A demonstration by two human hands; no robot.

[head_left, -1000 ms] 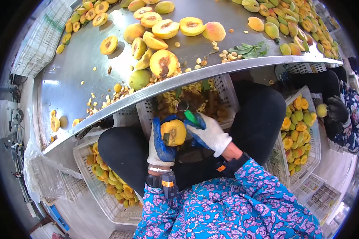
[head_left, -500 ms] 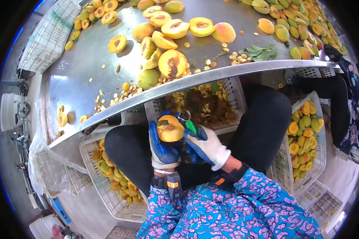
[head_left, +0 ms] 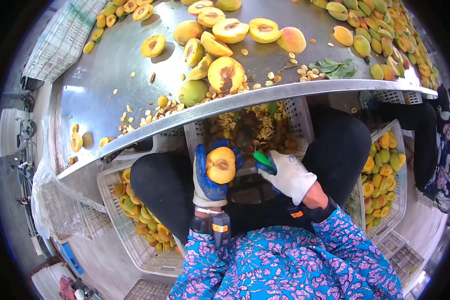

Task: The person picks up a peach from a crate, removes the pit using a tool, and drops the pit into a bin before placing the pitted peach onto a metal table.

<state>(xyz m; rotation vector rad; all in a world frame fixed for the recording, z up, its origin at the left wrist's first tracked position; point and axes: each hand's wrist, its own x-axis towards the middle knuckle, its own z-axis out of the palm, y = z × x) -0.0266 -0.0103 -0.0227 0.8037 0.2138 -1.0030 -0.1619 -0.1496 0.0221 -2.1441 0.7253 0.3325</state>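
My left hand [head_left: 208, 181], in a blue and white glove, grips a halved peach [head_left: 221, 165] with its cut yellow face up and a brown pit hollow showing. My right hand [head_left: 288, 175], also gloved, holds a green-handled pitting tool [head_left: 261, 158] a little to the right of the peach, apart from it. Both hands hover over my lap, above a white crate of pits and scraps [head_left: 291, 111] under the table edge.
A steel table [head_left: 105, 85] above carries whole and halved peaches [head_left: 226, 74], loose pits and leaves [head_left: 332, 68]. White crates of peach pieces stand at lower left [head_left: 110, 192] and at right [head_left: 400, 210]. Another person's dark sleeve [head_left: 425, 145] is at the far right.
My right hand with the tool has drawn away to the right from the peach. My left hand has turned the peach half so its cut face points up.
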